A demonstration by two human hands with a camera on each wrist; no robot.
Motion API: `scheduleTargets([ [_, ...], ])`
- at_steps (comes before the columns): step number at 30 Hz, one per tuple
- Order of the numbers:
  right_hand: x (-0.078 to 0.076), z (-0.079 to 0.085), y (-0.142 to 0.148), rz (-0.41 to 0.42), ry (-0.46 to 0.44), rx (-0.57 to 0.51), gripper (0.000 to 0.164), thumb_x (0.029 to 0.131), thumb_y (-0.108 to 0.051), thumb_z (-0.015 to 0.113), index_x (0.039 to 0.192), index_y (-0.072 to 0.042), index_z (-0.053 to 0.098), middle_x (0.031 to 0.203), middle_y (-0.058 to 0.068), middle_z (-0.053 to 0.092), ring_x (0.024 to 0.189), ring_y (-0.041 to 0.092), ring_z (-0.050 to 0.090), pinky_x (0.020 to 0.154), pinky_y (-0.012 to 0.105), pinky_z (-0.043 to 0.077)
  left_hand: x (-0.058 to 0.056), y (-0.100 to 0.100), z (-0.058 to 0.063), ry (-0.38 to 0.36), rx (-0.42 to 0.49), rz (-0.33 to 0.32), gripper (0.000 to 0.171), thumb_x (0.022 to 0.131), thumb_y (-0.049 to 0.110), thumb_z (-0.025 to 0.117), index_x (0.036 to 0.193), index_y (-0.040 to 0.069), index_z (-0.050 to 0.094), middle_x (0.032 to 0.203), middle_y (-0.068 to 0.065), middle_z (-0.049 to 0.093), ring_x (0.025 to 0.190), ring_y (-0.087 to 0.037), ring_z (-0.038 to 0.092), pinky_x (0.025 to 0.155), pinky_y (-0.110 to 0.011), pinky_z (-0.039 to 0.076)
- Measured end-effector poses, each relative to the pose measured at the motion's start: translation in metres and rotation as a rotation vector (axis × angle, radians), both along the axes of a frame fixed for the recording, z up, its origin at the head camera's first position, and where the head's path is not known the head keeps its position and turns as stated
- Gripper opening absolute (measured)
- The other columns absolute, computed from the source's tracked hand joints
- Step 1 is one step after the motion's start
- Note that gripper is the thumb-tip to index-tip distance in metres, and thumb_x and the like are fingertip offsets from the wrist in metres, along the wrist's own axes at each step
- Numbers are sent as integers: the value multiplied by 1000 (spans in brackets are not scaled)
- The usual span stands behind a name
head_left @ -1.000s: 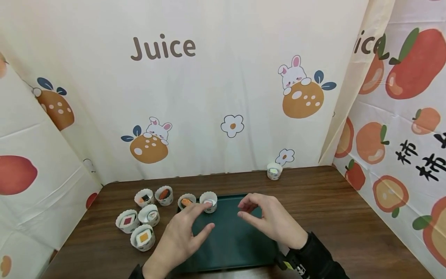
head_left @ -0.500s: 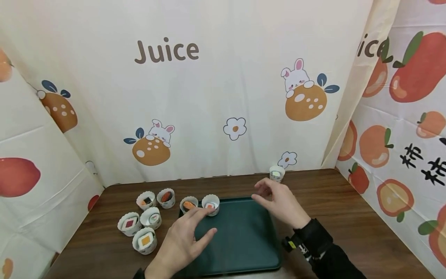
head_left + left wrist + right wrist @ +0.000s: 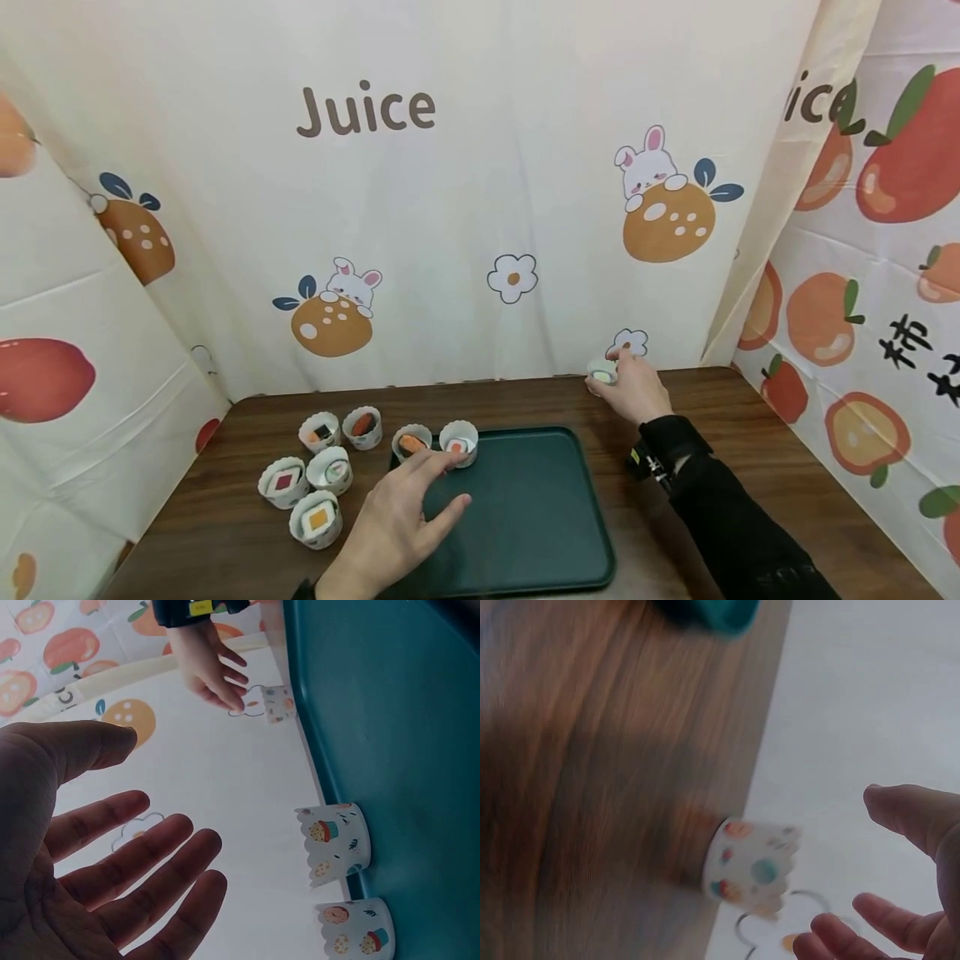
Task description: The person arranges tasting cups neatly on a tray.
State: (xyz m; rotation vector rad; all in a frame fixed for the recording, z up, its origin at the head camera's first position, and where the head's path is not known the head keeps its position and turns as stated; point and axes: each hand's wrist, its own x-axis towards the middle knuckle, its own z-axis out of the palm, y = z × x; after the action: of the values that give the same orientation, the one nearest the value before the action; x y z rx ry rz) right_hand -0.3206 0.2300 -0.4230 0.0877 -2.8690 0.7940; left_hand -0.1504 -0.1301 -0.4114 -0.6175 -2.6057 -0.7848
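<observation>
A cream printed curtain (image 3: 450,208) backs the brown wood-grain tabletop (image 3: 753,450). My left hand (image 3: 397,521) hangs loose-fingered over the dark-green rectangular tray (image 3: 528,508); my right hand (image 3: 637,392), fingers parted, is at the rearmost white scalloped paper cup (image 3: 602,370); clipping its rim could tip it.
</observation>
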Motion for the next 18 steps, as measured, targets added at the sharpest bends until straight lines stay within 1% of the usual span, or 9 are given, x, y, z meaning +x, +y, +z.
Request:
scheduleTargets([
  [4,-14,-6,7,-62,-46,39,78,101,-43,72,151,11,47,136,41,56,115,48,60,80,54,56,0,0,1,-26,-1,7,44,93,30,86,134,22,72,121,9,72,101,-12,72,80,-32,61],
  [7,-21,-10,11,-80,-89,49,84,100,-46,71,151,15,45,138,42,55,111,46,60,76,51,55,0,1,1,-40,-2,10,42,94,32,85,134,23,72,122,10,72,101,-10,72,81,-31,61],
  [9,-24,-12,13,-82,-110,53,85,98,-47,72,149,16,47,137,42,57,107,45,61,73,48,54,0,1,1,-49,0,8,41,94,32,84,133,25,72,122,10,72,101,-10,71,81,-31,61],
  [11,-27,-15,14,-80,-129,43,82,97,-47,73,145,16,50,133,40,59,102,43,62,71,46,53,-1,1,1,-54,2,7,40,94,32,84,133,26,72,121,11,72,101,-8,70,81,-31,61],
  [15,-33,-20,13,-76,-163,34,77,97,-48,73,139,14,53,124,36,64,95,41,64,72,46,52,-2,1,1,-54,8,1,40,94,29,85,131,27,73,118,12,71,99,-8,70,80,-30,60],
  [18,-36,-22,11,-76,-180,30,77,98,-47,73,140,14,52,123,35,64,93,40,63,75,47,52,-2,0,-1,-48,10,-6,39,94,29,85,131,27,73,117,13,71,99,-9,70,79,-30,60],
])
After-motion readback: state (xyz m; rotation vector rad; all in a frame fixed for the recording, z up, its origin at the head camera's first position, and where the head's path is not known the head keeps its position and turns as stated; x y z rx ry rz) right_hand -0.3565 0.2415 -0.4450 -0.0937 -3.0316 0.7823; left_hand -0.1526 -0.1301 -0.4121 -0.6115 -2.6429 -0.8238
